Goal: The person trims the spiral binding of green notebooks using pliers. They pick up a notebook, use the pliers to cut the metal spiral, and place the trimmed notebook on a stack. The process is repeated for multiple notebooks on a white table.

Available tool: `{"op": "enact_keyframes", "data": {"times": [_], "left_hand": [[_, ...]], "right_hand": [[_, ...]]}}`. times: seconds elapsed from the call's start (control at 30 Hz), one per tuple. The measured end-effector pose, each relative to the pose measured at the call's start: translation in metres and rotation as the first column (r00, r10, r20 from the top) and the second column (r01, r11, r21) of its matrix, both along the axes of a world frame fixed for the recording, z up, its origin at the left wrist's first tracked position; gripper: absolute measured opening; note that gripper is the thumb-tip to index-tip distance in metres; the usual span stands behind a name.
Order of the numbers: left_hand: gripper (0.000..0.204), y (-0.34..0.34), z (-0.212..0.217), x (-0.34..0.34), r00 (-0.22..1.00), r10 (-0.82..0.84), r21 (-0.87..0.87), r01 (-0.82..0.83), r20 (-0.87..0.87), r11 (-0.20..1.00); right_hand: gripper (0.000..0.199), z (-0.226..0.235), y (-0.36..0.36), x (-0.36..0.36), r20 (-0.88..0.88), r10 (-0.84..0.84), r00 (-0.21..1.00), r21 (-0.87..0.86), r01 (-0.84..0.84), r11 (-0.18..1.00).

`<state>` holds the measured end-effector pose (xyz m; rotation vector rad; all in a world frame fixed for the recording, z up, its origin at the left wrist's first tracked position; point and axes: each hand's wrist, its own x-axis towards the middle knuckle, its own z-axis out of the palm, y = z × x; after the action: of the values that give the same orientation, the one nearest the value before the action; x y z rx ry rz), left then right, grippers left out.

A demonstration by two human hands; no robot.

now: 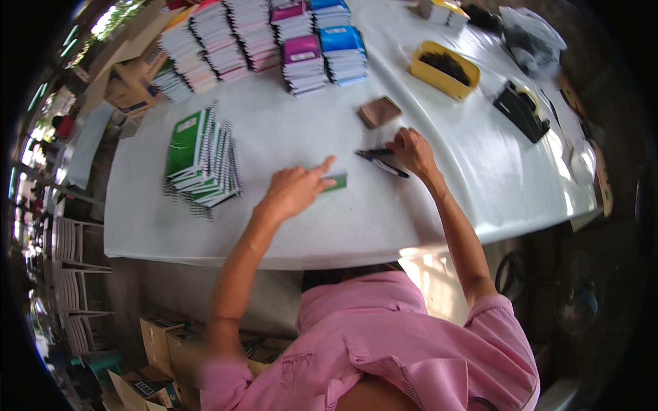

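My left hand (295, 190) reaches over the table with its index finger stretched out and the other fingers loosely bent. Its fingers lie at the edge of a small green notebook (336, 182), partly hidden under the hand. To the right, my right hand (413, 152) has its fingers curled round one handle of a pair of dark-handled pliers (382, 162), whose handles are spread apart. Just beyond the pliers is a thin wire coil (379, 137), beside a small brown tray (380, 111). A leaning stack of green spiral notebooks (188, 145) stands left of my left hand.
Tall stacks of notebooks (250, 34) line the far side of the white-covered table (274, 240). At the far right are a yellow tub of dark pieces (473, 72), a black tape dispenser (524, 113) and a plastic bag (531, 41). Cardboard boxes (161, 342) lie below left.
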<state>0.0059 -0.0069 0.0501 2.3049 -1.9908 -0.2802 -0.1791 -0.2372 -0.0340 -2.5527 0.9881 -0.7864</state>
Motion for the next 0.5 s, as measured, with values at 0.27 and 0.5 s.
{"op": "enact_keyframes", "data": {"times": [0.27,0.5], "left_hand": [[0.059,0.006,-0.034,-0.025,0.997,0.014,-0.074,-0.02,-0.077,0.997],[0.047,-0.001,-0.028,-0.035,0.987,-0.037,-0.06,0.028,-0.154,0.998]], "right_hand": [[0.013,0.004,0.021,-0.041,0.11,0.208,0.972,0.064,-0.216,0.974],[0.027,0.002,0.018,-0.036,-0.135,0.479,0.867,-0.187,-0.497,0.847]]}}
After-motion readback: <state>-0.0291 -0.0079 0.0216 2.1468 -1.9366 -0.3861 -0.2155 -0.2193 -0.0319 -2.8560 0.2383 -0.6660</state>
